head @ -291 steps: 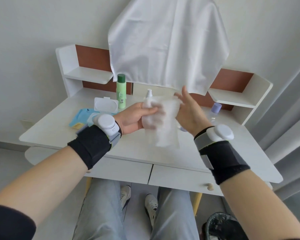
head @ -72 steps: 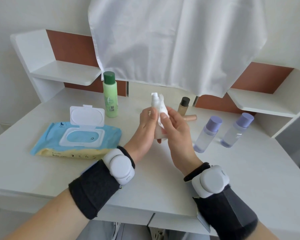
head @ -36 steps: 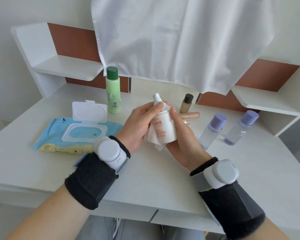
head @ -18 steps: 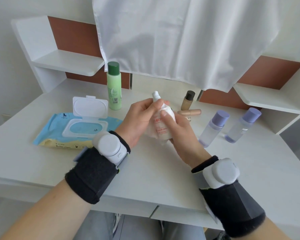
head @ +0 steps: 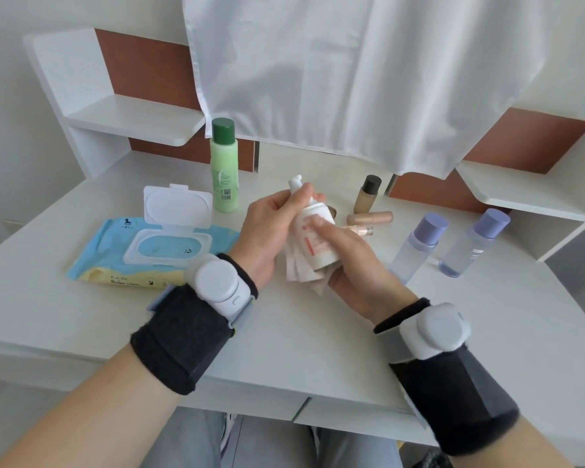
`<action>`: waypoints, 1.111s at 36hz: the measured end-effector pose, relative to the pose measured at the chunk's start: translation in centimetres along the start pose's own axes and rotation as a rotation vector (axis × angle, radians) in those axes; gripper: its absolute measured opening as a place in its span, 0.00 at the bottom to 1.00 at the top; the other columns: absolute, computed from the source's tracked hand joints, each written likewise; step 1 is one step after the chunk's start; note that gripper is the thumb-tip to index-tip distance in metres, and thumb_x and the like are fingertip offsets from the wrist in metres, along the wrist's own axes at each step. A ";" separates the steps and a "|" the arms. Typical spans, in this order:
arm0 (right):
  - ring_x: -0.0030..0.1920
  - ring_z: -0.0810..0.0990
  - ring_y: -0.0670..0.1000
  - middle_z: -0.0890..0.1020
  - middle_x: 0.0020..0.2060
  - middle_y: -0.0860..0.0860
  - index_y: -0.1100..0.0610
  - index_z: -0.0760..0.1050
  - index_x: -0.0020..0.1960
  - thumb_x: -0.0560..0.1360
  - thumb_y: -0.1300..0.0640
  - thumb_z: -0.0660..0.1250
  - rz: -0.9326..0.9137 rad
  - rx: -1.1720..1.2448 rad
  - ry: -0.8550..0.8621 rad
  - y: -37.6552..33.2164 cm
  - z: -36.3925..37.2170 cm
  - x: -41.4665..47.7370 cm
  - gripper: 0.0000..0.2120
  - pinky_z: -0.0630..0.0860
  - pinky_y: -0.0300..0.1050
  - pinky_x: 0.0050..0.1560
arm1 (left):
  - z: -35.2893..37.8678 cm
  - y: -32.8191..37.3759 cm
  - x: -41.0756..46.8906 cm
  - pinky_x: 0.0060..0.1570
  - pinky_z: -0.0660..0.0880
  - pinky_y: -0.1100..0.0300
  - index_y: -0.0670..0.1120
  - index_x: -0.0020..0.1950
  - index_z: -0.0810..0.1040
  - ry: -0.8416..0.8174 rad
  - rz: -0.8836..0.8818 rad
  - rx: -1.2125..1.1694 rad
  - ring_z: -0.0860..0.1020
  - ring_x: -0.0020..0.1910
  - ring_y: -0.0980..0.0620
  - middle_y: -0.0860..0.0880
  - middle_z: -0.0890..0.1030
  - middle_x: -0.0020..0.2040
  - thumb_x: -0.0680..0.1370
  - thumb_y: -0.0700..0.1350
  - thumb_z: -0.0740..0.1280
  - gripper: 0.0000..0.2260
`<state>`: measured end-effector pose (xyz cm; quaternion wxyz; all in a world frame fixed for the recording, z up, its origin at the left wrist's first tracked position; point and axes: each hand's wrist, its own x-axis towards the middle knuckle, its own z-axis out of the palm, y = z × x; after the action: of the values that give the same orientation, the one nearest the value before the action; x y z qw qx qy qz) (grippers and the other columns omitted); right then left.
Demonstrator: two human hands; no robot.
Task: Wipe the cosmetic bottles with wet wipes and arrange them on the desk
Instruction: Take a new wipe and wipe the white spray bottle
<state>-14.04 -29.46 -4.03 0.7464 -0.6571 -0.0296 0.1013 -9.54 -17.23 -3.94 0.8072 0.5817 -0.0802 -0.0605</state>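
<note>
A white pump bottle with red print is held tilted above the middle of the white desk. My left hand grips its neck just below the nozzle. My right hand wraps the lower body and presses a crumpled wet wipe against it, thumb on the label. A green bottle stands behind. A beige foundation bottle stands to the right, with a beige tube lying beside it. Two clear bottles with purple caps stand further right.
A blue wet-wipe pack with its lid flipped open lies on the left of the desk. White side shelves flank the back. A white cloth hangs over the middle. Drawers run under the front edge.
The bottle has tilted further and turned in my hands. My right thumb has slid onto the label, and the wipe now hangs below the bottle's base.
</note>
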 end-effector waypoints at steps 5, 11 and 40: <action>0.35 0.83 0.48 0.84 0.37 0.51 0.56 0.77 0.55 0.73 0.44 0.59 0.088 0.446 -0.123 -1.2 -0.7 -0.9 0.20 0.78 0.38 0.33 | -0.1 0.1 0.1 0.67 0.68 0.44 0.44 0.53 0.81 -0.268 -0.043 -0.134 0.78 0.59 0.45 0.42 0.81 0.60 0.78 0.56 0.61 0.18; 0.36 0.81 0.50 0.81 0.42 0.54 0.52 0.77 0.63 0.78 0.41 0.57 0.049 0.344 -0.128 -0.6 -0.9 0.0 0.22 0.76 0.42 0.29 | -0.3 -0.3 0.3 0.60 0.74 0.46 0.42 0.49 0.78 -0.207 0.028 -0.037 0.80 0.55 0.45 0.43 0.83 0.56 0.78 0.53 0.62 0.14; 0.20 0.66 0.45 0.75 0.32 0.56 0.60 0.74 0.51 0.78 0.40 0.58 0.213 0.434 -0.021 -0.3 -1.8 0.4 0.23 0.57 0.32 0.15 | 0.6 -0.7 -0.2 0.62 0.74 0.48 0.58 0.46 0.83 -0.149 0.177 0.149 0.79 0.58 0.47 0.49 0.82 0.59 0.79 0.55 0.59 0.12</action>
<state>-13.33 -31.18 -4.05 0.8548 -0.4798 0.0545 0.1900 -9.90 -17.96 -4.39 0.7558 0.6245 -0.1953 -0.0261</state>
